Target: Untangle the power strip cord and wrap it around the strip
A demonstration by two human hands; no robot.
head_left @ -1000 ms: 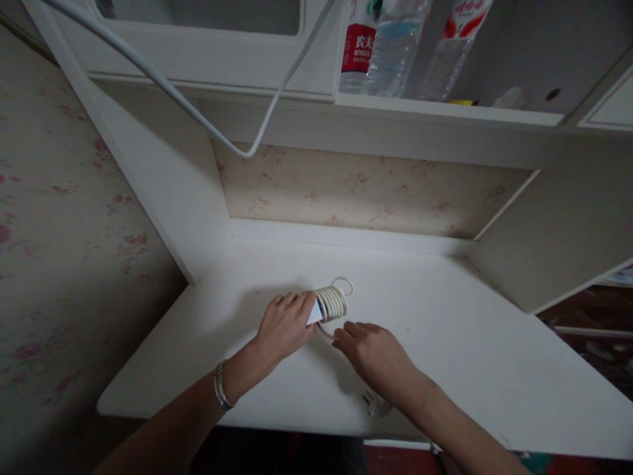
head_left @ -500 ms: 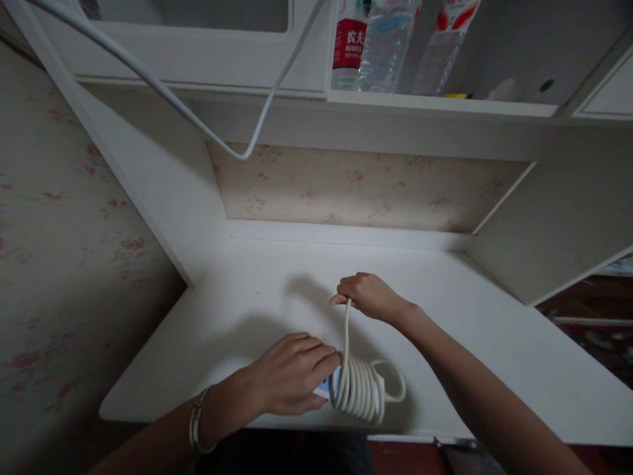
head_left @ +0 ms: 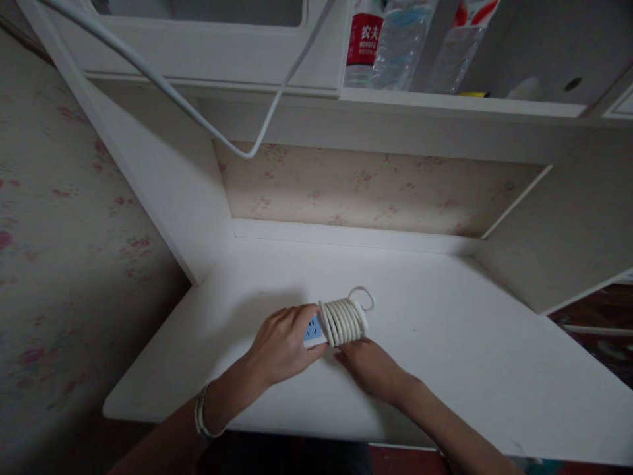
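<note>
A white power strip (head_left: 313,333) with blue socket faces is held up over the desk, tilted slightly. Its pale cord (head_left: 343,322) is wrapped round the far end in several close turns, and a small loop sticks out past that end. My left hand (head_left: 287,343), a silver bangle at its wrist, is closed around the strip's near end. Just below the coil, my right hand (head_left: 373,369) curls its fingers in under the turns, closed on the cord. Its fingertips and the stretch of cord in them are mostly hidden by the coil.
The white desk (head_left: 435,382) spreads beneath both hands, with side panels left and right. Plastic bottles (head_left: 403,46) stand on the shelf above. A thick white cable (head_left: 247,153) hangs down in front of the cabinet at upper left.
My right hand has come down and toward me, from beyond the coil to beneath it, bringing the cord round. My left hand has lifted and turned the power strip away from me.
</note>
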